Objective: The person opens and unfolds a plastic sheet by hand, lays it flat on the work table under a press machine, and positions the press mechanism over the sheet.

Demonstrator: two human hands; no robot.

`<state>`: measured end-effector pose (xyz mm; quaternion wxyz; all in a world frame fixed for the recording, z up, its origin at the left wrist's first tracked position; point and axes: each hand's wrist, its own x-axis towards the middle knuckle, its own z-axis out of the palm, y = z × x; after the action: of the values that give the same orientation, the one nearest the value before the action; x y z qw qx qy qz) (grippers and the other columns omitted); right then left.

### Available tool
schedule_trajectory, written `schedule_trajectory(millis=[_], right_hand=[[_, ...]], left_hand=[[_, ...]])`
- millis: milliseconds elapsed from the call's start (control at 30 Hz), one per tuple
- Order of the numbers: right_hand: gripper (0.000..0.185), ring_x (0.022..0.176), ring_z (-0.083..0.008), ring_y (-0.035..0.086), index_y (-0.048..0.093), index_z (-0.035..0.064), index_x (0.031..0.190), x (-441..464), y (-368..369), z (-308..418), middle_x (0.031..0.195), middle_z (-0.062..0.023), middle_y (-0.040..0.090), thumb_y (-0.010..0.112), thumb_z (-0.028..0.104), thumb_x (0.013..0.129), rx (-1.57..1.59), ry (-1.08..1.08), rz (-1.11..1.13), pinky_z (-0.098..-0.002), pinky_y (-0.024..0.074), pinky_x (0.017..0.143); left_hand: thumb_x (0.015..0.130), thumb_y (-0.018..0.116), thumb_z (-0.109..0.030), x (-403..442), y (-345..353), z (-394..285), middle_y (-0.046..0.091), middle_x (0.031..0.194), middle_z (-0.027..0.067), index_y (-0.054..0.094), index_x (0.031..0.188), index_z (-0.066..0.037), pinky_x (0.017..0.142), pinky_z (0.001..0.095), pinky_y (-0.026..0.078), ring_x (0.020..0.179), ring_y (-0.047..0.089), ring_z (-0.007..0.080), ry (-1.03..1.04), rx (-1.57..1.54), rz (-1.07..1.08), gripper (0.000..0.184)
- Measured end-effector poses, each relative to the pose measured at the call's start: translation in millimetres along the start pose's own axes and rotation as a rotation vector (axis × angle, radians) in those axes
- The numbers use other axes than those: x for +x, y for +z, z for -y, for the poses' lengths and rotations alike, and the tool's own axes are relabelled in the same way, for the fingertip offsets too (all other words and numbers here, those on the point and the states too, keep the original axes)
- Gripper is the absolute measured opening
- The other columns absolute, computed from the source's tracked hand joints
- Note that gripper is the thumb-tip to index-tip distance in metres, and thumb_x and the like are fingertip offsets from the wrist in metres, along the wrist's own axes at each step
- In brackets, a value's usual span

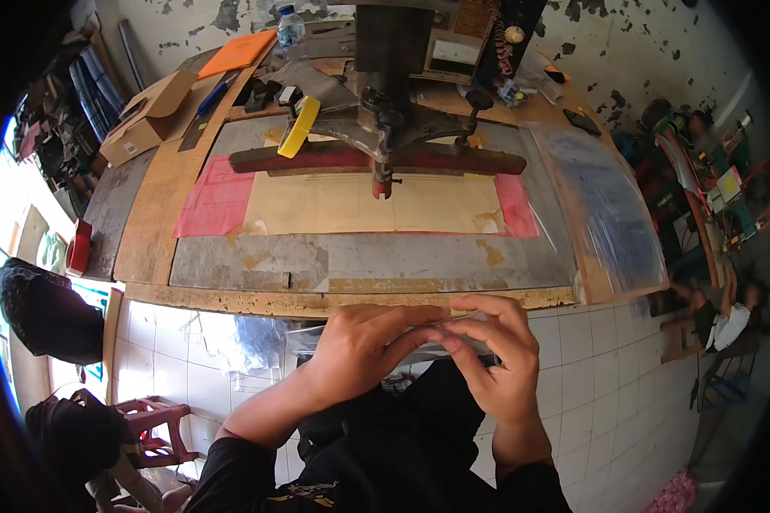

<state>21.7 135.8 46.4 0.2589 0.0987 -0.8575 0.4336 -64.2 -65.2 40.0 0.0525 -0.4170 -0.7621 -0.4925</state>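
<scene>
My left hand [355, 346] and my right hand [498, 359] meet just below the table's front edge, above my lap. Both have their fingers pinched together on a thin piece of clear plastic [304, 340]. Its left end sticks out beyond my left wrist; most of the rest is hidden behind my fingers. In front of me stands a press with a dark red bar [316, 159] over a tan sheet [316, 205]. Pink tape or film [216, 201] covers the sheet's ends. A yellow tape roll [299, 128] hangs on the press's left side.
Stacked clear plastic sheets [612, 214] lie on the table's right side. An open cardboard box [145, 120], an orange folder [237, 53] and a water bottle [290, 27] are at the back left. Red stools [154, 423] stand lower left. People sit at the right.
</scene>
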Motion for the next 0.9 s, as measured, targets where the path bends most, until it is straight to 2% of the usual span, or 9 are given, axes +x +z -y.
schedule_trajectory(millis=[233, 267, 300, 467, 533, 600, 733, 767, 900], right_hand=[[0.015, 0.111, -0.0271, 0.068, 0.082, 0.0040, 0.106, 0, 5, 8, 0.124, -0.0122, 0.073, 0.081, 0.001, 0.092, 0.018, -0.021, -0.007, -0.0376, 0.0531, 0.094], [0.015, 0.111, -0.0271, 0.068, 0.082, 0.0040, 0.106, 0, 6, 6, 0.124, -0.0122, 0.073, 0.081, 0.001, 0.092, 0.019, -0.022, -0.005, -0.0376, 0.0531, 0.094], [0.018, 0.112, -0.0271, 0.068, 0.081, 0.0043, 0.110, 0, 6, 3, 0.123, -0.0115, 0.073, 0.083, 0.004, 0.092, 0.046, -0.035, 0.001, -0.0379, 0.0517, 0.096], [0.037, 0.115, -0.0269, 0.065, 0.074, 0.0051, 0.123, 1, 5, -7, 0.121, -0.0082, 0.074, 0.089, 0.016, 0.090, 0.149, -0.018, -0.051, -0.0392, 0.0485, 0.101], [0.051, 0.113, -0.0267, 0.065, 0.069, 0.0048, 0.129, -3, -6, -11, 0.118, -0.0063, 0.076, 0.093, 0.023, 0.087, 0.060, 0.085, 0.102, -0.0399, 0.0481, 0.102], [0.047, 0.111, -0.0261, 0.067, 0.072, 0.0050, 0.124, -1, -5, -11, 0.115, -0.0058, 0.077, 0.093, 0.025, 0.087, 0.076, 0.125, 0.084, -0.0390, 0.0483, 0.102], [0.033, 0.103, -0.0210, 0.069, 0.075, 0.0017, 0.113, -1, 1, -21, 0.109, -0.0076, 0.077, 0.092, 0.017, 0.089, 0.155, 0.181, 0.084, -0.0340, 0.0505, 0.097], [0.028, 0.099, -0.0168, 0.070, 0.075, -0.0011, 0.110, 0, 2, -23, 0.106, -0.0090, 0.076, 0.091, 0.012, 0.090, 0.153, 0.160, 0.076, -0.0302, 0.0528, 0.093], [0.021, 0.089, -0.0177, 0.074, 0.078, 0.0015, 0.106, 7, 7, -27, 0.096, -0.0072, 0.080, 0.089, 0.012, 0.092, 0.245, 0.236, 0.024, -0.0308, 0.0562, 0.085]], left_hand=[[0.093, 0.085, -0.009, -8, 3, 0, 0.084, 0.108, 0.0134, 0.080, 0.118, -0.003, 0.082, 0.0375, 0.064, 0.093, 0.083, 0.0278, -0.046, -0.120, -0.050, 0.027], [0.093, 0.085, -0.009, -10, 3, 0, 0.083, 0.102, 0.0142, 0.081, 0.118, -0.003, 0.077, 0.0371, 0.063, 0.088, 0.082, 0.0284, -0.050, -0.134, -0.064, 0.026], [0.093, 0.085, -0.010, -11, 4, 0, 0.082, 0.097, 0.0151, 0.081, 0.117, -0.004, 0.072, 0.0366, 0.062, 0.083, 0.081, 0.0290, -0.054, -0.148, -0.079, 0.025], [0.096, 0.083, -0.010, -15, 5, 4, 0.083, 0.096, 0.0133, 0.082, 0.111, -0.003, 0.072, 0.0330, 0.062, 0.082, 0.081, 0.0255, -0.134, -0.194, -0.122, 0.016], [0.097, 0.082, -0.010, -15, 3, 4, 0.083, 0.095, 0.0126, 0.082, 0.108, -0.003, 0.073, 0.0319, 0.061, 0.082, 0.081, 0.0238, -0.145, -0.209, -0.175, 0.013], [0.101, 0.078, -0.007, -15, 0, 3, 0.084, 0.097, 0.0127, 0.080, 0.104, 0.001, 0.081, 0.0314, 0.063, 0.089, 0.083, 0.0205, -0.200, -0.201, -0.179, 0.009], [0.104, 0.074, -0.006, -15, 4, 11, 0.084, 0.093, 0.0121, 0.078, 0.102, 0.002, 0.081, 0.0304, 0.063, 0.089, 0.082, 0.0194, -0.257, -0.211, -0.180, 0.009], [0.104, 0.075, -0.008, -15, 6, 14, 0.083, 0.091, 0.0113, 0.077, 0.104, 0.001, 0.077, 0.0302, 0.062, 0.086, 0.081, 0.0178, -0.274, -0.254, -0.195, 0.010], [0.107, 0.072, -0.011, -10, 5, 15, 0.083, 0.088, 0.0104, 0.074, 0.106, 0.003, 0.070, 0.0286, 0.060, 0.080, 0.080, 0.0152, -0.276, -0.266, -0.208, 0.014]])
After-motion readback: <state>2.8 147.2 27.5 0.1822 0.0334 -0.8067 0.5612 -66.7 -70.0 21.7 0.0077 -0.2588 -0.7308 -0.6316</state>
